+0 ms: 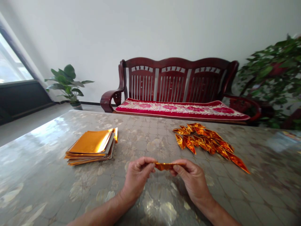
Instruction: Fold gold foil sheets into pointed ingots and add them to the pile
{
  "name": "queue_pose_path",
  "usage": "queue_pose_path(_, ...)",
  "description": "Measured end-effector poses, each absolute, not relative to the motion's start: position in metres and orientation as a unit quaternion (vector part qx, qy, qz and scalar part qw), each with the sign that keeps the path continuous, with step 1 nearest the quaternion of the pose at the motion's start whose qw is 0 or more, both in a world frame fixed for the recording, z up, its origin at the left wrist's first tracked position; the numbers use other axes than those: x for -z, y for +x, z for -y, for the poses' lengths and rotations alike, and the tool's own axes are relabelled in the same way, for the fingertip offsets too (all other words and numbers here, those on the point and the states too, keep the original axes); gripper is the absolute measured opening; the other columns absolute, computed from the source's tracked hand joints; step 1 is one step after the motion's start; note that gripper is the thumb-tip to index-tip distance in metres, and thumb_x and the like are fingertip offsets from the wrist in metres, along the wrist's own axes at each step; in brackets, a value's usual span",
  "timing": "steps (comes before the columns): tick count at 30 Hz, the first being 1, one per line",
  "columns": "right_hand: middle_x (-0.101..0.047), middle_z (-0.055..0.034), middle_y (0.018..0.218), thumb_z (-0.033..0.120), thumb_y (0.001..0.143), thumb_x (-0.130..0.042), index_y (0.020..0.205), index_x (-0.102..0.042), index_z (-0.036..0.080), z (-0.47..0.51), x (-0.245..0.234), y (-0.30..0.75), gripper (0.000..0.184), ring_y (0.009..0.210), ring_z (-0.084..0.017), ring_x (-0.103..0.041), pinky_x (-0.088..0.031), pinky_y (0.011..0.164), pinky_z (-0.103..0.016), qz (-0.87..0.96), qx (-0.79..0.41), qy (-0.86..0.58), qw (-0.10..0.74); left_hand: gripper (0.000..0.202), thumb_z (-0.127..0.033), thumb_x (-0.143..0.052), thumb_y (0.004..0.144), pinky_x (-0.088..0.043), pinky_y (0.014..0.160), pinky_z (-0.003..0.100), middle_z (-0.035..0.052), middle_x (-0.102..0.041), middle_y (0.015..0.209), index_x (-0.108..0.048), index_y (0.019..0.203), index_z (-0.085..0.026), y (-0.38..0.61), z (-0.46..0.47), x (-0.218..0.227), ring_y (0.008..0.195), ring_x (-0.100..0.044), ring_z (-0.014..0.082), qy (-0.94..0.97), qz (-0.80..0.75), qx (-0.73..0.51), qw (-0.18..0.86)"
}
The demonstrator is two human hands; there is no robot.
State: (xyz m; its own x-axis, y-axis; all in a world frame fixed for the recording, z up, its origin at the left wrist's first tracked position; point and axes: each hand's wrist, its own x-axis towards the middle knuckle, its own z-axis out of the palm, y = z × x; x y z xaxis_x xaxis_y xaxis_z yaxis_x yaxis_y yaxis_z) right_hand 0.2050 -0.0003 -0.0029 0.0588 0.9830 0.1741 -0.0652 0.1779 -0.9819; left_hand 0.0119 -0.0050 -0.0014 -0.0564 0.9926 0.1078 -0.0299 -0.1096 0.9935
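Folded gold paper [166, 166] is at the lower center of the frame, held between two hands above a table [141, 135]. At the far left, a bright window [13, 59] sits over a dark panel [25, 99], with pale floor [49, 116] beside it. Next comes a potted plant [68, 82] near the white wall [98, 34]. On the table's left part lies a stack of gold sheets [90, 141], its edges uneven. The left hand [136, 175] pinches the paper's left end between thumb and fingers; the right hand [195, 179] pinches the right end likewise. Under them the tabletop is gray-brown and glossy, patterned with flowers and crossing lines. Across the middle, beyond the table, stands a dark red wooden bench [172, 83] with a red and white floral cover [181, 109]. Right of center, folded gold pieces [207, 141] lie in a loose cluster. Toward the right edge are a blurred plastic item [284, 141] and, above it, a leafy plant [279, 70].
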Motion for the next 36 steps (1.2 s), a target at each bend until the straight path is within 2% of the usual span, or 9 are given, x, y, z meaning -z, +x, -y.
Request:
queue_pose_path(5,-0.071,-0.002,0.059,0.039,0.071,-0.08,0.075,-0.073,0.019,0.0,0.002,0.204,0.022,0.054,-0.015,-0.066,-0.053,0.055,-0.022,0.502,-0.455,-0.46,0.574,0.018,-0.024,-0.075,0.072,-0.045,0.049,0.017,0.0005,-0.071,0.07,-0.072,0.089,-0.017,0.014,0.005,0.003,0.055,-0.06,0.0106,0.513,-0.442,-0.574,0.461)
queue_pose_path(9,-0.071,-0.0025,0.06,0.041,0.07,-0.08,0.076,-0.073,0.018,0.001,0.001,0.204,0.024,0.054,-0.015,-0.066,-0.053,0.055,-0.023,0.502,-0.457,-0.463,0.57,0.016,-0.024,-0.073,0.075,-0.047,0.055,0.018,0.0008,-0.072,0.073,-0.072,0.09,-0.018,0.012,0.005,0.006,0.062,-0.063,0.0116,0.543,-0.441,-0.564,0.439)
queue_pose_path(16,-0.071,-0.0027,0.059,0.042,0.072,-0.079,0.075,-0.073,0.017,0.004,-0.001,0.203,0.026,0.054,-0.015,-0.065,-0.052,0.056,-0.022,0.513,-0.478,-0.463,0.542,0.009,-0.018,-0.062,0.089,-0.046,0.068,0.02,-0.0005,-0.067,0.079,-0.071,0.09,-0.021,-0.001,0.002,0.002,0.072,-0.061,0.0114,0.675,-0.421,-0.541,0.273)
queue_pose_path(21,-0.071,-0.0024,0.059,0.042,0.072,-0.079,0.076,-0.073,0.017,0.005,-0.002,0.202,0.026,0.054,-0.015,-0.064,-0.052,0.056,-0.022,0.515,-0.483,-0.458,0.54,0.01,-0.015,-0.059,0.092,-0.045,0.071,0.02,-0.0011,-0.066,0.08,-0.068,0.09,-0.02,-0.003,0.002,-0.001,0.074,-0.059,0.0108,0.712,-0.389,-0.542,0.22)
queue_pose_path(30,-0.071,-0.0033,0.059,0.045,0.071,-0.079,0.078,-0.072,0.017,0.003,0.0,0.202,0.03,0.054,-0.016,-0.064,-0.053,0.056,-0.024,0.504,-0.49,-0.464,0.539,0.005,-0.02,-0.065,0.087,-0.046,0.064,0.02,-0.0006,-0.066,0.075,-0.069,0.086,-0.019,0.003,0.002,0.008,0.069,-0.06,0.0117,0.624,-0.418,-0.553,0.359)
queue_pose_path(36,-0.071,-0.0033,0.059,0.046,0.07,-0.08,0.076,-0.072,0.017,0.004,-0.002,0.2,0.031,0.054,-0.016,-0.065,-0.053,0.055,-0.024,0.503,-0.485,-0.475,0.536,0.009,-0.02,-0.069,0.083,-0.048,0.062,0.019,-0.0004,-0.067,0.079,-0.068,0.092,-0.02,0.008,0.004,0.009,0.07,-0.061,0.0118,0.581,-0.415,-0.579,0.393)
